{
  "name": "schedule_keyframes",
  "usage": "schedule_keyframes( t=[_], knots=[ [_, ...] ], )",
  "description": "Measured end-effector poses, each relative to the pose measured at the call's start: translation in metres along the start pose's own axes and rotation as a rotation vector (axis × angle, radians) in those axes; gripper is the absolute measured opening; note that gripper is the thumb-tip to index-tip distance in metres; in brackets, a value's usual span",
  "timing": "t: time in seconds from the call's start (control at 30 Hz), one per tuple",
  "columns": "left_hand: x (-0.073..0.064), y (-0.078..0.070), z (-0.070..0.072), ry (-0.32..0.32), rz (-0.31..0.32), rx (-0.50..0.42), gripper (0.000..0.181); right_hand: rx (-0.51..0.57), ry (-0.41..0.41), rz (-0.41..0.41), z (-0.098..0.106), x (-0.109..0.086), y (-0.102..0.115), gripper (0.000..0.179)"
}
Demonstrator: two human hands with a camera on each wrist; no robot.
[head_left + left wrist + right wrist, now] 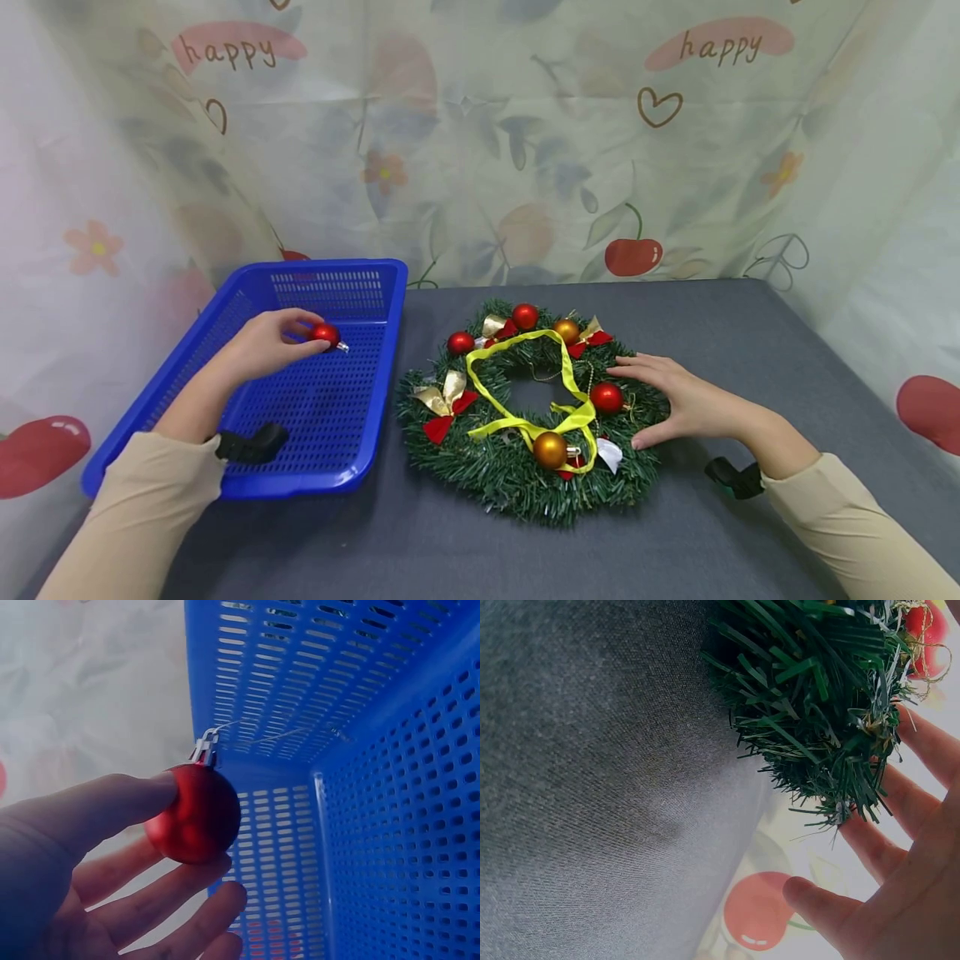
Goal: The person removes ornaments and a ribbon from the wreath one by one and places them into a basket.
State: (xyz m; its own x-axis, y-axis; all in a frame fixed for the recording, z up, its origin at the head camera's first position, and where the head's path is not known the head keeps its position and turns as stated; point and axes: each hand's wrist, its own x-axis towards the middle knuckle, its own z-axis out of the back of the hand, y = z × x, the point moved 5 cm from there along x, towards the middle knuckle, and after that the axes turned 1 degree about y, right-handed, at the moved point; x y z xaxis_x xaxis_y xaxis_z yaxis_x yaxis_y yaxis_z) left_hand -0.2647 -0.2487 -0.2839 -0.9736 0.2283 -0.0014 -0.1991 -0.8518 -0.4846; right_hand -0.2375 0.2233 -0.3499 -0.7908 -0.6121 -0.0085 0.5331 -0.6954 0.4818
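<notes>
Over the blue basket (378, 367), my left hand (266, 342) pinches a red Christmas ball (325, 335) between thumb and fingers. In the left wrist view the red ball (196, 817) shows a silver cap and a thin thread. A green Christmas wreath (480, 471) lies flat on the table, dressed with red and gold balls, gold and red bows and a yellow ribbon (480, 375). My right hand (675, 396) rests at the wreath's right edge with spread fingers. In the right wrist view, its fingers touch the green bristles (817, 712).
The grey table (465, 550) runs under both the basket and the wreath. Patterned curtains (465, 142) hang at the back and both sides. The basket stands left of the wreath, with a narrow gap between them.
</notes>
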Motion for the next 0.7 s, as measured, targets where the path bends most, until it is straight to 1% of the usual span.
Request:
schedule_keyframes(
  t=[0.17,0.27,0.57,0.7],
  knots=[
    [0.001,0.002,-0.003,0.054,0.013,0.006,0.046,0.001,0.003,-0.005,0.001,0.000,0.000,0.085],
    [0.001,0.003,-0.005,0.076,0.018,0.003,0.044,0.001,0.004,-0.005,0.001,0.000,0.001,0.085],
    [0.001,0.007,-0.010,0.106,0.027,0.010,0.046,0.013,0.007,-0.001,0.001,0.000,0.002,0.084],
    [0.001,0.006,-0.011,0.106,0.023,0.019,0.044,0.015,0.009,-0.003,0.001,0.000,0.001,0.084]
  ],
)
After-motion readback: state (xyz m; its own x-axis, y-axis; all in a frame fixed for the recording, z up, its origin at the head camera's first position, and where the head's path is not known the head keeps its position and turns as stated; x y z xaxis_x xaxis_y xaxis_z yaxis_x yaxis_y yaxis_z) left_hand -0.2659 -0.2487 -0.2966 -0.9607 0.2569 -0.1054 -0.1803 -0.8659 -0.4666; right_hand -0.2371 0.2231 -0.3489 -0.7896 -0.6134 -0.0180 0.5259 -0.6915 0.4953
